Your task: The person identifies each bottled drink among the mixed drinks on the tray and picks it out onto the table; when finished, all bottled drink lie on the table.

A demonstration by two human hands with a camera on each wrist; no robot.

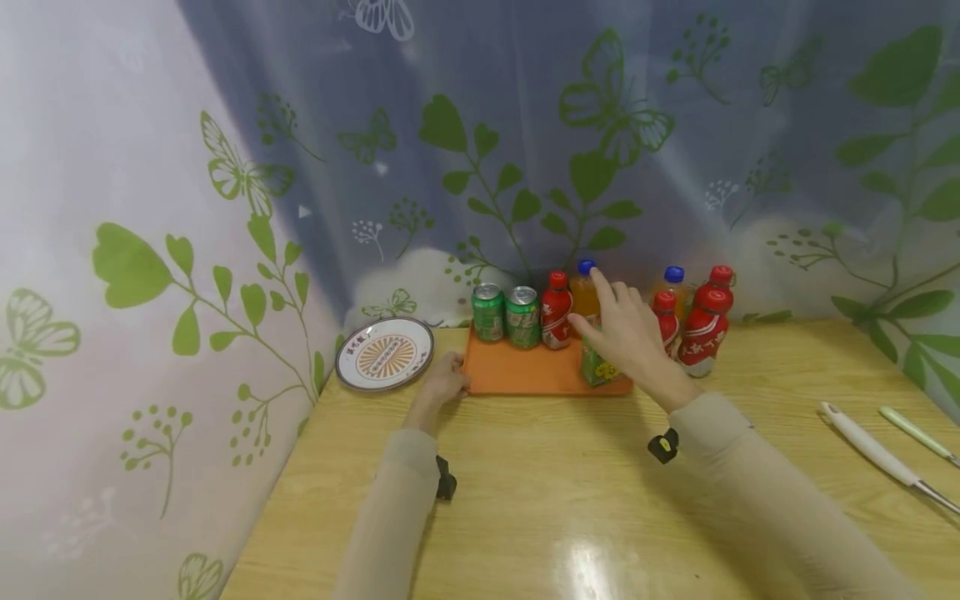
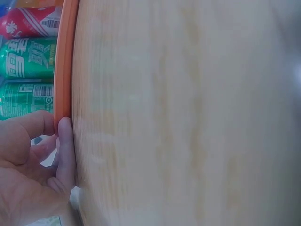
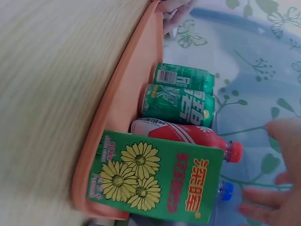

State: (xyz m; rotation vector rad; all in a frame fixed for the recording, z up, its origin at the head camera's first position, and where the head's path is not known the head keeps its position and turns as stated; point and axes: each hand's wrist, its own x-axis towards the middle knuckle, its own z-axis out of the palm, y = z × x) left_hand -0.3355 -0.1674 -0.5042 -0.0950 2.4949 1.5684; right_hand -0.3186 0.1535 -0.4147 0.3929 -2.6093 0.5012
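Observation:
My left hand (image 1: 447, 377) pinches the left end of the orange tray (image 1: 517, 371), its fingers at the rim in the left wrist view. On the tray stand two green cans (image 1: 488, 312), a red bottle (image 1: 557, 310) and a blue-capped orange drink bottle (image 1: 584, 287), partly covered by my right hand. A green drink carton (image 3: 155, 176) with yellow flowers stands upright at the tray's right front. Over the carton is my right hand (image 1: 630, 329), fingers extended and holding nothing. In the right wrist view, a gap separates this hand from the carton's top.
Right of the tray stand several red bottles (image 1: 705, 333) and another blue-capped orange bottle (image 1: 674, 279). A patterned plate (image 1: 385, 354) leans at the left. Two utensils, one with a white handle (image 1: 862, 437) and one with a green handle (image 1: 915, 431), lie on the wooden table (image 1: 540, 492). A printed curtain hangs behind.

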